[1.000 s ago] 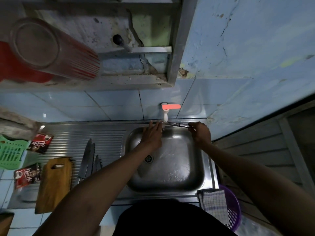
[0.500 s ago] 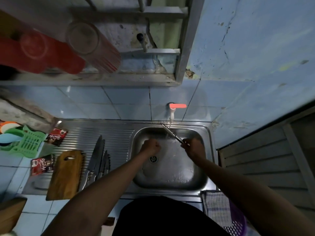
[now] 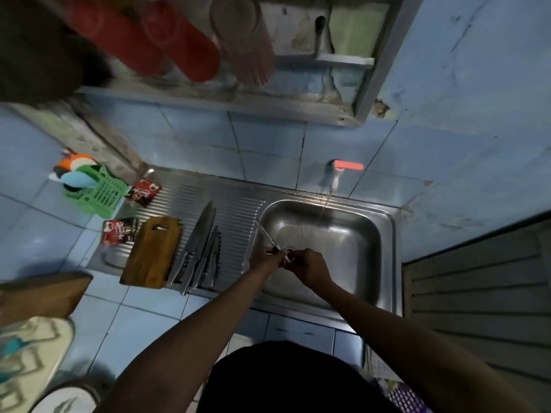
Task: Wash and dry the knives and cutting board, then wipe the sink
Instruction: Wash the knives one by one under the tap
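Observation:
Over the left side of the steel sink (image 3: 351, 257), my left hand (image 3: 268, 259) and my right hand (image 3: 311, 268) meet on the handle of a thin knife (image 3: 267, 235). Both hands grip it, and its blade points up and left over the basin's rim. A thin stream of water (image 3: 321, 208) falls from the tap (image 3: 343, 168) with the orange handle, to the right of the blade. Several more knives (image 3: 199, 248) lie side by side on the ribbed drainboard (image 3: 238, 210). The wooden cutting board (image 3: 152, 251) lies just left of them.
Two red sachets (image 3: 144, 192) and a green basket (image 3: 98, 190) sit at the drainboard's far left. Red and clear cups (image 3: 179, 40) lie on the shelf overhead. A purple basket (image 3: 402, 396) with a checked cloth stands at the lower right, and another wooden board (image 3: 41, 293) at the left edge.
The knife has left the tap and swung toward the drainboard; its blade now points up-left. My hands have come together on the handle. The camera has turned left.

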